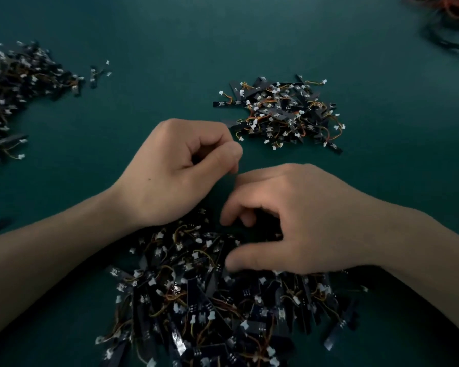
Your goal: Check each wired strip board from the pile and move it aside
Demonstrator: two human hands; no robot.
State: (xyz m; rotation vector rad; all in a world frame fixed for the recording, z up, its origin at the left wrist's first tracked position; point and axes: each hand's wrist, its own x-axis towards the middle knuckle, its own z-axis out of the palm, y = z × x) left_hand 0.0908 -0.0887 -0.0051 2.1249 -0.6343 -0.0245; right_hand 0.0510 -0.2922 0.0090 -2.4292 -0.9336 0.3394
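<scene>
A big pile of dark wired strip boards (202, 300) with white connectors and orange-yellow wires lies near me on the green table. My right hand (297, 221) reaches into the pile's far edge, fingers and thumb curled around a dark strip board (265, 231) that is mostly hidden in shadow. Just beyond the pile my left hand (175, 170) hovers with its fingers curled and the thumb against the index finger; nothing shows in it. A smaller heap of strip boards (281, 112) lies farther back to the right.
Another large heap of boards (16, 88) spreads along the left edge, with a stray board (94, 74) beside it. A blurred tangle of red and black wires (451, 19) sits at the far right corner. Green table surface (157, 49) lies between the heaps.
</scene>
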